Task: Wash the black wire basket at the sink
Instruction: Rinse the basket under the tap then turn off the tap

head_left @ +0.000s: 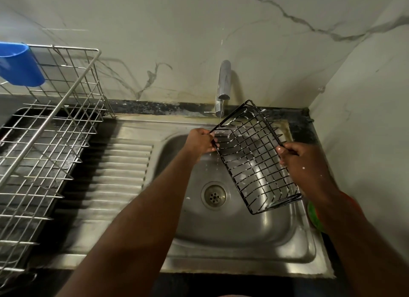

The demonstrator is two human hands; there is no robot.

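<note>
— Which step are we doing?
— We are rinsing the black wire basket (254, 157), our left hand (200, 143) and right hand (296, 158) each gripping a side, tilting it above the sink (221, 230) under the running tap (224, 80).
— What is coming next?
— Likely turning it, since suds are clinging. A dish rack (55, 130) is standing left on the steel counter, with marble walls (155, 31) behind.

The wire basket (254, 157) is above the sink (221, 230), before the tap (224, 80); the dish rack (51, 128) stands left.

No words, labels, brands or numbers can be read anywhere (neither on objects nor walls).
</note>
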